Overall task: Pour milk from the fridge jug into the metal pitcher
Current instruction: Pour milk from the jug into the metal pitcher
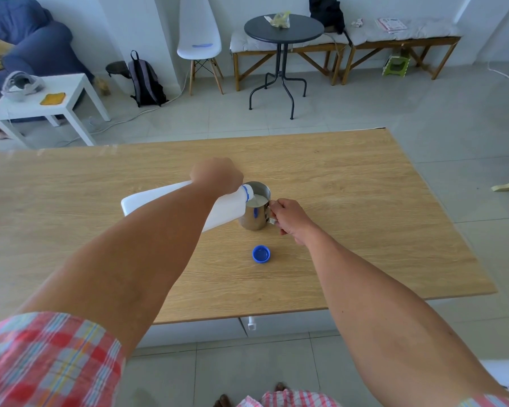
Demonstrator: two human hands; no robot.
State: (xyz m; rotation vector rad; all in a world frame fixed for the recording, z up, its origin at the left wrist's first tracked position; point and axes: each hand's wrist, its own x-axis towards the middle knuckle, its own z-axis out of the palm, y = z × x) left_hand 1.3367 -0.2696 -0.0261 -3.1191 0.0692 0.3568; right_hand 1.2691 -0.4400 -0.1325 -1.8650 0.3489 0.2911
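A white plastic milk jug (156,199) with a blue neck ring is tipped nearly flat, its mouth over the rim of the metal pitcher (254,214). My left hand (218,174) grips the jug near its neck from above. White milk shows inside the pitcher. My right hand (291,218) is closed on the pitcher's handle at its right side. The pitcher stands on the wooden table (365,230). The jug's blue cap (261,254) lies open side up on the table, just in front of the pitcher.
Beyond the table's far edge are a round dark side table (282,29), a white chair (199,39), a wooden bench (394,42), a backpack (144,80) and a low white table (53,104). The wooden table's near edge runs below my forearms.
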